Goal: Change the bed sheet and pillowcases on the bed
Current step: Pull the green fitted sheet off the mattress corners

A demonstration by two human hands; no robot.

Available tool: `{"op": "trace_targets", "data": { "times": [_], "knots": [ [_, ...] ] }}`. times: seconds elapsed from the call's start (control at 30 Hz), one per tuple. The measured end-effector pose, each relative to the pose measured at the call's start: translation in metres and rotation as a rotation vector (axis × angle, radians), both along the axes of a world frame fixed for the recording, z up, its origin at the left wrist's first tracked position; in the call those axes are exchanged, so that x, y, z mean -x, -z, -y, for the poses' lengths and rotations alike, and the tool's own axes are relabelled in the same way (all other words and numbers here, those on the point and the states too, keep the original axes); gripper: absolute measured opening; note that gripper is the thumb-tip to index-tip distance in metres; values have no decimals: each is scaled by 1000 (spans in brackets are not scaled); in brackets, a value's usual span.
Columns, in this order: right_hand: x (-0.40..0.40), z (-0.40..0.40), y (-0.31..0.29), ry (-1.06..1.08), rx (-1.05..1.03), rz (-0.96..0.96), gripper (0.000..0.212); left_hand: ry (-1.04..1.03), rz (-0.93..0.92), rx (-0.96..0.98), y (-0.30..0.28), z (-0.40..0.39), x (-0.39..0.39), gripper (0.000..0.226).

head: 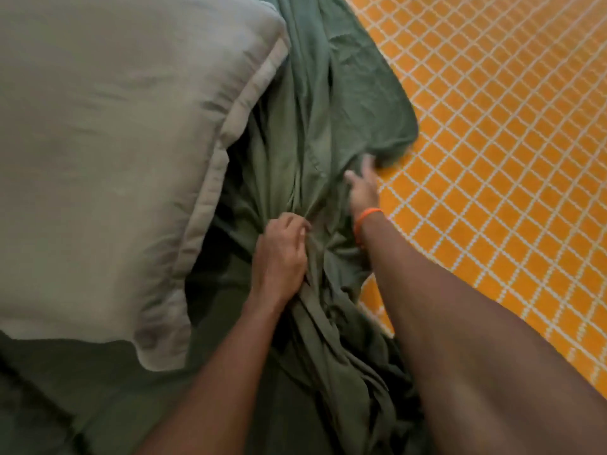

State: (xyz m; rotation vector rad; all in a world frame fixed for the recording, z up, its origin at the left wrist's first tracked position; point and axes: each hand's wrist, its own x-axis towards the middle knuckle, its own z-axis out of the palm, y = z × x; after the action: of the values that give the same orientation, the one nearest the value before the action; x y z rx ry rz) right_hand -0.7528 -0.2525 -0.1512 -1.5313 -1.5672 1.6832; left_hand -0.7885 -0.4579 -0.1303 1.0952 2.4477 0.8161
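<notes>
We had the green bed sheet [315, 133] gathered into a rope-like bunch, likely so it could be pulled along in one piece beside the grey comforter [108, 152]. Our left hand [282, 254] was curled tight round the bunch, the cloth running out above and below its fingers [295, 224]. Our right hand [363, 188], blurred, lay on a loose fold over the orange patterned floor [499, 152]; we could not tell whether its fingers gripped.

Matt green cloth sheet [315, 133], creased; padded grey quilted comforter [115, 142]; glossy orange lattice-patterned floor [509, 142].
</notes>
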Motion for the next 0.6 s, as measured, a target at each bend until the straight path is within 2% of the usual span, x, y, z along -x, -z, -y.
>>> {"op": "trace_targets", "data": {
  "times": [0.07,0.1,0.13,0.2,0.27,0.37,0.6],
  "knots": [
    [79,61,-10,-362,67,97,53,-342,1,21,8,18,10,20],
    [108,95,-21,-573,89,129,46,-483,83,68,14,28,11,23],
    [130,123,-28,-723,92,139,45,-576,186,99,18,37,12,28],
    [150,150,-31,-912,-26,182,51,-632,298,131,27,47,13,40],
    [147,141,-27,-940,-44,165,40,-615,317,168,34,50,18,54],
    [114,116,-27,-857,-52,167,28,-578,260,170,44,50,25,71],
    [-24,67,-22,-618,-289,252,27,-560,253,32,40,55,26,44]
  ]
}}
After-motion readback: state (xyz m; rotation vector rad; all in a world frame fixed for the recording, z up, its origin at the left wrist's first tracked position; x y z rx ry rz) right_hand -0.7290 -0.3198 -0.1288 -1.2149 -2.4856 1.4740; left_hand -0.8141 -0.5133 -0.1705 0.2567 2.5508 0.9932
